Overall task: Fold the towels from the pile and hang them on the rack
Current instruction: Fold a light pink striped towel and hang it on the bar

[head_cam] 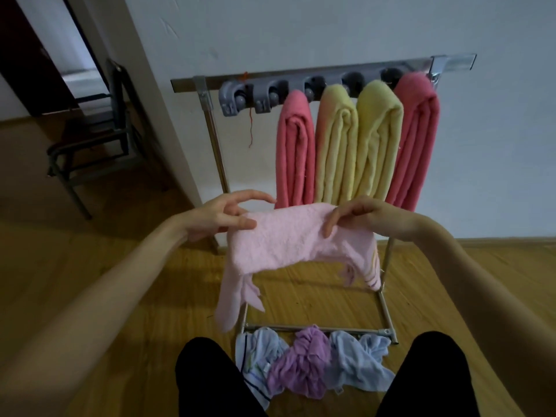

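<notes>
1. Hanging in the air between both hands, a pale pink towel (288, 239) is held stretched out in front of the rack (301, 78), with its ends drooping at the left and right.
2. The towel's left upper edge is pinched by the left hand (222, 216) between thumb and lower fingers, while the forefinger is held out above the cloth.
3. The right upper edge is grasped by the right hand (358, 216), with the fingers curled over the front of the cloth.
4. Just beyond the held towel, four folded towels are seen draped over the rack's top bar: a coral towel (296, 152) at the left, two yellow towels (358, 142) in the middle, and another coral towel (416, 139) at the right.
5. A pile of crumpled towels (313, 362), pale blue and purple, is seen on the wooden floor (90, 281) at the near foot of the rack, between the person's dark-clad knees (210, 383).
6. A dark folding chair (99, 130) is seen at the far left, beside a white wall (301, 31).
</notes>
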Tool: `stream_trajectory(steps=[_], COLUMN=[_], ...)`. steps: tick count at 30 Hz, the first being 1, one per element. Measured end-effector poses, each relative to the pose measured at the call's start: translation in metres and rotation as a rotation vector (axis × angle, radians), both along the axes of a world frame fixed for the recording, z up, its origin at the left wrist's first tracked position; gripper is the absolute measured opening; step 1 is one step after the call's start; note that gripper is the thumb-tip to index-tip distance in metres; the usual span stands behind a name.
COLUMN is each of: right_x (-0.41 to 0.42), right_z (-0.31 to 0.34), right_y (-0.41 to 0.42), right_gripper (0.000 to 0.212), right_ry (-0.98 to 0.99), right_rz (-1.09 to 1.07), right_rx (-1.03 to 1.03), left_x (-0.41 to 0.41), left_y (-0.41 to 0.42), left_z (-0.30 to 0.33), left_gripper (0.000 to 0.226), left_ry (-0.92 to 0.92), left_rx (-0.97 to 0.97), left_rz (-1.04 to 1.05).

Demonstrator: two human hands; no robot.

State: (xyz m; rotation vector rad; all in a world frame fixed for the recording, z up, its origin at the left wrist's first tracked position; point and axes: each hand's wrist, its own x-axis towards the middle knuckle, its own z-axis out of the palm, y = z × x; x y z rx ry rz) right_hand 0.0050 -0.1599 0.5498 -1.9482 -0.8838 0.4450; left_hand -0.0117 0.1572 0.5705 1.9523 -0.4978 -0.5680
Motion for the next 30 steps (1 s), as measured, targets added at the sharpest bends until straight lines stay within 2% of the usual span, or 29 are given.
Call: stream_trajectory(steps=[2, 6, 11, 17, 20, 24, 27, 30], right_x=[0.000, 0.005, 0.008, 0.005, 0.012, 0.025, 0.030, 0.034], right_z=[0.006, 0.015, 0.028, 0.045, 0.057, 0.065, 0.072, 0.079], right_y=[0.002, 0.005, 0.014, 0.035, 0.049, 0.076, 0.096, 0.117], right_gripper=[0.034, 0.038, 0.050, 0.062, 0.063, 0.060, 0.055, 0.059], right_ry=[-0.003, -0.054, -0.093, -0.157, -0.214, -0.506, -0.671, -0.787], right_rz=[0.039, 0.108, 0.142, 0.281, 0.249, 0.025, -0.120, -0.283], right_rx=[-0.039, -0.100, -0.238, -0.278, -0.333, -0.472, -0.371, -0.203], left_x=[-0.001, -0.001, 0.003, 0.015, 0.018, 0.023, 0.028, 0.038], left_y=[-0.002, -0.006, -0.011, -0.001, 0.006, 0.013, 0.027, 0.039], left_z=[0.013, 0.031, 0.043, 0.059, 0.069, 0.073, 0.076, 0.088], left_gripper=[0.044, 0.020, 0.027, 0.036, 0.046, 0.057, 0.058, 0.060], left_ry=[-0.032, -0.054, -0.050, -0.103, -0.186, -0.452, -0.657, -0.766], left_rx=[0.044, 0.214, 0.401, 0.627, 0.740, 0.853, 0.795, 0.681], left_rz=[-0.068, -0.183, -0.337, -0.360, -0.311, -0.101, 0.148, 0.278])
